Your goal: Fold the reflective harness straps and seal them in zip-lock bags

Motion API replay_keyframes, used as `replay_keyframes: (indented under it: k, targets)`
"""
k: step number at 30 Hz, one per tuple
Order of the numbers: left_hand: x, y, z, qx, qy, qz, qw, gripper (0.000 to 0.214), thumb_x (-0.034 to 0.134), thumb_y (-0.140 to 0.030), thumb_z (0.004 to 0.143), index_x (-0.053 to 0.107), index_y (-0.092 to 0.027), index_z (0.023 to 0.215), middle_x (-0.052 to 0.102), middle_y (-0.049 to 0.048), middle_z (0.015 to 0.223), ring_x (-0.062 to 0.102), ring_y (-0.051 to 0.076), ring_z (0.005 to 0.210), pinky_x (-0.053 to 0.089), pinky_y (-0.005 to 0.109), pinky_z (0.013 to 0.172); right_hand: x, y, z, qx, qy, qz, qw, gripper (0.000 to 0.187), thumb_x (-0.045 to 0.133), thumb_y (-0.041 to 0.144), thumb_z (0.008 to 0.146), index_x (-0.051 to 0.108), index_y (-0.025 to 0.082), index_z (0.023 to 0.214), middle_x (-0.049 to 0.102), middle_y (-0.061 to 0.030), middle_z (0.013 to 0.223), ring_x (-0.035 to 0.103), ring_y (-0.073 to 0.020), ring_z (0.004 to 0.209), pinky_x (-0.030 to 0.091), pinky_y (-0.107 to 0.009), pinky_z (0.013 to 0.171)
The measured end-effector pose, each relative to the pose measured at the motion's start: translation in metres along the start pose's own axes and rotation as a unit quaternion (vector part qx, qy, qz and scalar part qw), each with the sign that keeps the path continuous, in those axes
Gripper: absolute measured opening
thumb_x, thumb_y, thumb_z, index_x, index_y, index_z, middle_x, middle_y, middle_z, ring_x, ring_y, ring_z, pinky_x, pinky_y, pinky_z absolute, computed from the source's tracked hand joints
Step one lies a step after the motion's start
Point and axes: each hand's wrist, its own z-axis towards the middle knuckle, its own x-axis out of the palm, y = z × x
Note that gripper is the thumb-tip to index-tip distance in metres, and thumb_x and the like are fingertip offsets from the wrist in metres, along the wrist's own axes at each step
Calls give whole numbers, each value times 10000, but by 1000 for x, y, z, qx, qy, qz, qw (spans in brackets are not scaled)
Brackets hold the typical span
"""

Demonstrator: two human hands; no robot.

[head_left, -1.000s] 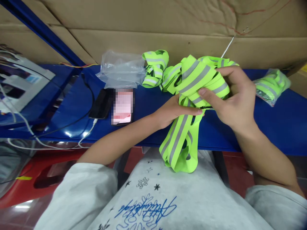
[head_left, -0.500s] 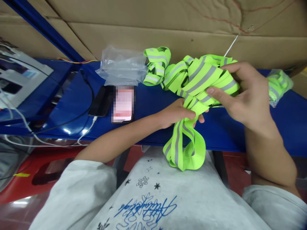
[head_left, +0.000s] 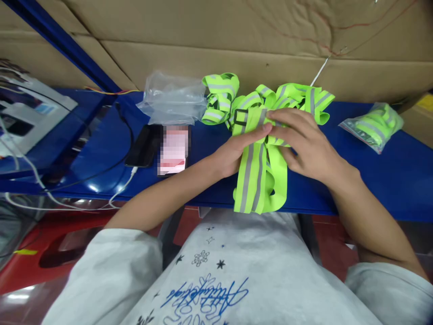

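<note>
A neon-yellow reflective strap (head_left: 249, 176) with grey stripes hangs in folded loops over the front edge of the blue table. My left hand (head_left: 233, 151) is closed around its upper part, the thumb lying across the fold. From the other side my right hand (head_left: 301, 140) grips the same bundle, fingers bent over its top. A black buckle (head_left: 240, 117) shows at the upper left of the bundle. Behind my hands lie more straps of the same kind (head_left: 284, 95) in a loose heap, and a coiled one (head_left: 220, 97) sits left of them.
Right of my hands is a bagged strap (head_left: 380, 126). Clear plastic bags (head_left: 172, 97) lie at the back left, with a black phone (head_left: 144, 145) and a phone with a lit screen (head_left: 174, 150) before them. Cables cross the blue table (head_left: 101, 167); cardboard (head_left: 203, 54) stands behind.
The held bundle is now more compact, and its buckle has come into view. My right hand has moved left and closed in beside my left hand, away from the heap.
</note>
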Motion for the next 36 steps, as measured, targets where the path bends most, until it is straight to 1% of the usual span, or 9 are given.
replay_keyframes:
  k: [6, 10, 13, 17, 21, 24, 29, 31, 36]
  targets:
    - [-11, -1, 3, 25, 15, 65, 997, 529, 978, -334, 676, 766, -201, 1141, 783, 70, 1255, 707, 311, 1237, 537, 467, 1114, -3, -14, 2, 107, -63, 161, 979, 593, 769, 476, 909, 604, 346, 1463, 582, -47, 1554, 531, -320, 1476, 454, -556, 1235]
    - [-8, 3, -2, 30, 30, 89, 995, 561, 1010, -295, 615, 770, -200, 1113, 804, 63, 1185, 712, 316, 1238, 523, 465, 1137, 0, -13, 4, 195, -8, 205, 959, 540, 869, 523, 790, 719, 266, 1241, 685, -50, 1426, 639, -316, 1346, 492, -528, 1197]
    - [-8, 8, -2, -17, 44, 51, 998, 500, 997, -310, 623, 764, -197, 1051, 815, 52, 1086, 742, 321, 1166, 545, 487, 1106, 1, -2, 7, 236, -35, 219, 946, 452, 904, 526, 733, 723, 238, 1030, 765, -21, 1080, 734, -265, 1023, 624, -453, 947]
    - [-9, 16, -2, -104, 126, -27, 986, 521, 943, -458, 676, 771, -188, 1088, 815, 90, 1092, 730, 376, 1204, 547, 534, 1101, 1, 7, 5, 266, -90, 191, 941, 466, 918, 564, 707, 676, 245, 946, 679, 15, 826, 683, -209, 765, 621, -382, 724]
    - [-5, 20, -3, -104, 201, -58, 972, 476, 899, -415, 745, 773, -205, 1154, 782, 112, 1265, 660, 382, 1341, 501, 519, 1169, -2, 6, 1, 194, -145, 53, 969, 449, 847, 536, 821, 658, 259, 1119, 749, -46, 1043, 733, -276, 975, 625, -469, 898]
    - [-3, 17, -4, -77, 196, -39, 977, 450, 919, -391, 757, 776, -194, 1136, 792, 119, 1218, 719, 344, 1242, 534, 488, 1121, -4, 1, -2, 81, -120, -95, 985, 393, 769, 443, 916, 639, 253, 1235, 739, -97, 1301, 693, -307, 1232, 575, -497, 1057]
    - [2, 7, -6, -53, 151, -4, 987, 657, 830, -694, 780, 754, -168, 1166, 772, 164, 1235, 710, 355, 1250, 600, 434, 1000, -2, -13, -8, -29, -91, -326, 941, 256, 578, 266, 1039, 655, 251, 1283, 748, -39, 1344, 733, -225, 1147, 594, -386, 892]
    - [6, 4, -6, -53, 107, 5, 993, 643, 729, -735, 853, 751, -164, 1148, 784, 155, 1189, 725, 346, 1223, 619, 404, 949, 0, -16, -9, -43, -80, -344, 935, 263, 532, 222, 1060, 662, 252, 1287, 735, -23, 1378, 724, -220, 1186, 581, -380, 912]
    - [6, 5, 1, -32, 10, -16, 999, 501, 597, -627, 1000, 732, -188, 1202, 798, 96, 1095, 791, 265, 970, 656, 375, 822, 3, -3, -7, 6, 1, -210, 978, 366, 509, 225, 1073, 620, 302, 1413, 644, -16, 1512, 640, -259, 1357, 522, -478, 1138]
